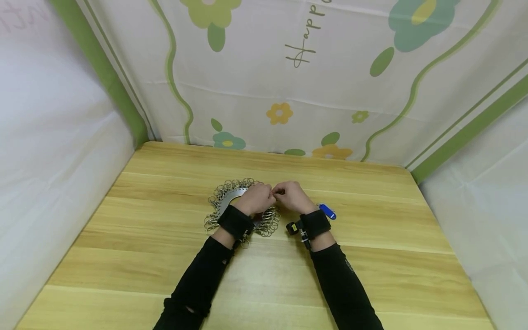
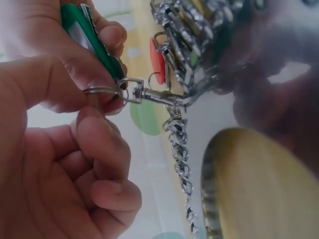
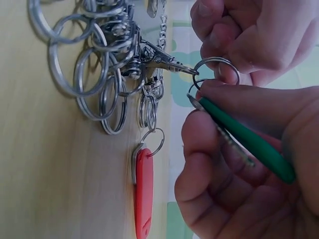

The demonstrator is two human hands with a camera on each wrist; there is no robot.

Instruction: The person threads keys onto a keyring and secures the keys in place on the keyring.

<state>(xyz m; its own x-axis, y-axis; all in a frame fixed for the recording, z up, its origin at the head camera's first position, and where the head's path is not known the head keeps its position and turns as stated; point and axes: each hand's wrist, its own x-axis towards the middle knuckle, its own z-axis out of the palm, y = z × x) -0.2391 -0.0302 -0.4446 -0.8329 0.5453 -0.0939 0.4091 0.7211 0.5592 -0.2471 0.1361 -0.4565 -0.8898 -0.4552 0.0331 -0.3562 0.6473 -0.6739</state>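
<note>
I am facing a white printed cloth (image 1: pixel 247 68) that is hanging behind the worktop (image 1: pixel 144 256), showing an orange flower (image 1: pixel 272 114) and lettering (image 1: pixel 305 50) starting "Happ". White cloths are flanking the worktop, one on its left (image 1: pixel 53 151), one on its right (image 1: pixel 482 201). Green bands (image 1: pixel 99 68) are rising from the worktop's far corners.

a light wood-grain tabletop (image 1: pixel 123 266) meets a white fabric backdrop (image 1: pixel 239 82) printed with flowers (image 1: pixel 273 113) and wavy green vines (image 1: pixel 414 91). white curtains (image 1: pixel 53 146) flank it on both sides.
</note>
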